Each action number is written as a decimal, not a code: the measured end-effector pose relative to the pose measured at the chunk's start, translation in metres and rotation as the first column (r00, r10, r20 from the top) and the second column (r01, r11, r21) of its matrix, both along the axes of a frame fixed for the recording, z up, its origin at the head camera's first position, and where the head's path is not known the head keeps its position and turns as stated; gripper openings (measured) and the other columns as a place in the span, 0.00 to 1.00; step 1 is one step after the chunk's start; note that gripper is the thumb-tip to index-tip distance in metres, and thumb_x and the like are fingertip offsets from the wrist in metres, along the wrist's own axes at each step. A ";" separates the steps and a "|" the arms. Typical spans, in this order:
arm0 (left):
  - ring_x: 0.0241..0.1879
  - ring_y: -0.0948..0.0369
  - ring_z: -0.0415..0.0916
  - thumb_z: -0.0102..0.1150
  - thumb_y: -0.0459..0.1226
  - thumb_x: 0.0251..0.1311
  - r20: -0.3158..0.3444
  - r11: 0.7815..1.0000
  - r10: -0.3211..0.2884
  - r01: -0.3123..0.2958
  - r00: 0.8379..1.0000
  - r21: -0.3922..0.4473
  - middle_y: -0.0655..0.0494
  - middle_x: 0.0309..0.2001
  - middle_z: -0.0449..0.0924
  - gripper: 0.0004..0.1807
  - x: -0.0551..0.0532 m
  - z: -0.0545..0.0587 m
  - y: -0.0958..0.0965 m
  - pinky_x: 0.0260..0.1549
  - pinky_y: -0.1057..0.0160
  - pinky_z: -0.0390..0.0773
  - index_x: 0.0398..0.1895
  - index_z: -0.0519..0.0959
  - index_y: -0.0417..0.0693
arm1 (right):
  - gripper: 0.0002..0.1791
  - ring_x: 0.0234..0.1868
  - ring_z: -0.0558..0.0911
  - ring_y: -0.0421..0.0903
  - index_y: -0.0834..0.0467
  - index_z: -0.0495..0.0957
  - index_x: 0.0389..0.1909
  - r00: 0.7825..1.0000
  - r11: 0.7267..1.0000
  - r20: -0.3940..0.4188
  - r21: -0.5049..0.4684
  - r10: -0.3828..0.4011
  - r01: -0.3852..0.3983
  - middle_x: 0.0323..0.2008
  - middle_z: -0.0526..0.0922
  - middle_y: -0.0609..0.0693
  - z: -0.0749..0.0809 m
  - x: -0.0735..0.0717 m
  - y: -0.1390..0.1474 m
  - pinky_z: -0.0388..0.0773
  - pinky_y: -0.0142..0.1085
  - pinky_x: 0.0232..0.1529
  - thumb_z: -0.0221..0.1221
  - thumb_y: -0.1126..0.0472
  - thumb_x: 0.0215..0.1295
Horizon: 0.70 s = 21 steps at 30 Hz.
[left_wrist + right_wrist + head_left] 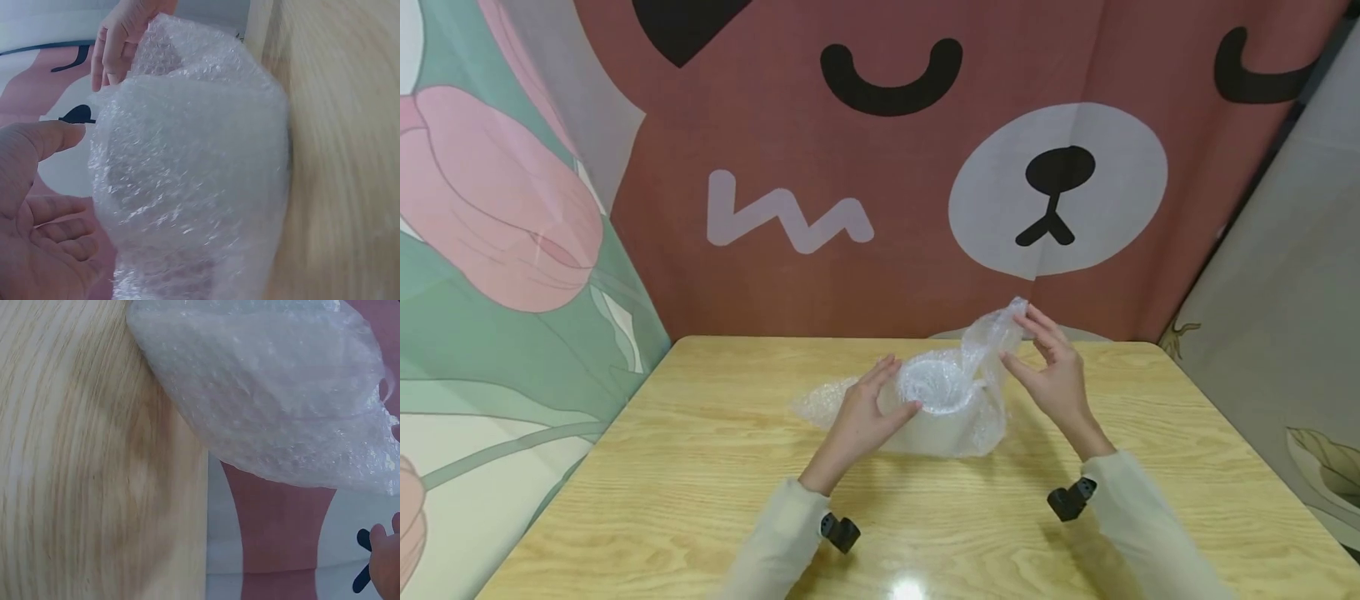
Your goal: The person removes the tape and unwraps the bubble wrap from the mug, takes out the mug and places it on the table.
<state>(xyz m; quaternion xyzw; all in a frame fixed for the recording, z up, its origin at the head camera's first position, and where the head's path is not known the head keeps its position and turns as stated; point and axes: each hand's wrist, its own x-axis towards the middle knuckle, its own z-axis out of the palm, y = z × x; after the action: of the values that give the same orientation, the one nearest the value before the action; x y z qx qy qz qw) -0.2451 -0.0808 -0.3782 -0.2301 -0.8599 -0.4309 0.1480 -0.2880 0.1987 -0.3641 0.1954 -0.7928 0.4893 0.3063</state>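
A round bundle of clear bubble wrap (pixel 936 425) stands on the wooden table (pixel 700 500), its circular top facing up with layers of wrap inside. At its left side is my left hand (pixel 865 417), thumb and fingers spread over the upper rim; the left wrist view has them extended close to the wrap. My right hand (pixel 1056 379) pinches a loose end of the wrap, raised at the upper right. Another loose tail of wrap lies to the left, partly behind my left hand. Whatever the wrap encloses is hidden.
Behind the table's far edge hangs a curtain (pixel 887 292) with a bear face. A floral curtain (pixel 497 333) hangs on the left, and a grey one (pixel 1285 333) on the right. Small black cameras sit on both wrists.
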 end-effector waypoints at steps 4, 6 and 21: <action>0.67 0.47 0.61 0.66 0.42 0.59 -0.042 0.999 -0.017 0.015 0.999 -0.044 0.40 0.66 0.66 0.32 -0.003 0.008 -0.002 0.64 0.49 0.61 0.63 0.71 0.34 | 0.34 0.67 0.65 0.52 0.58 0.75 0.62 0.995 0.998 -0.098 0.057 -0.017 0.023 0.67 0.68 0.53 -0.003 -0.005 0.004 0.67 0.49 0.61 0.71 0.73 0.50; 0.66 0.48 0.63 0.66 0.41 0.59 -0.069 0.998 -0.030 0.026 0.997 -0.065 0.41 0.65 0.68 0.31 -0.004 0.011 -0.003 0.63 0.51 0.63 0.62 0.72 0.34 | 0.35 0.68 0.65 0.53 0.58 0.76 0.62 0.989 0.995 -0.149 0.092 -0.014 0.028 0.67 0.68 0.54 -0.002 -0.005 0.005 0.67 0.55 0.59 0.71 0.72 0.49; 0.52 0.49 0.78 0.64 0.32 0.59 -0.248 0.935 -0.229 0.142 0.941 -0.325 0.43 0.49 0.82 0.16 -0.014 0.035 -0.001 0.54 0.55 0.75 0.50 0.81 0.33 | 0.33 0.64 0.70 0.57 0.63 0.77 0.58 0.892 0.911 -0.374 0.402 0.253 -0.090 0.60 0.75 0.58 0.017 0.002 -0.004 0.63 0.37 0.65 0.70 0.72 0.45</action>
<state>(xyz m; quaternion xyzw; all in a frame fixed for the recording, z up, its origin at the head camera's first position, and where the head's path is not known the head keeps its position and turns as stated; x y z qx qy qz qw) -0.2591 -0.0822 -0.3428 -0.3900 -0.8598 -0.2691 0.1903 -0.2860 0.1943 -0.3471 0.4208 -0.7664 0.3015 0.3804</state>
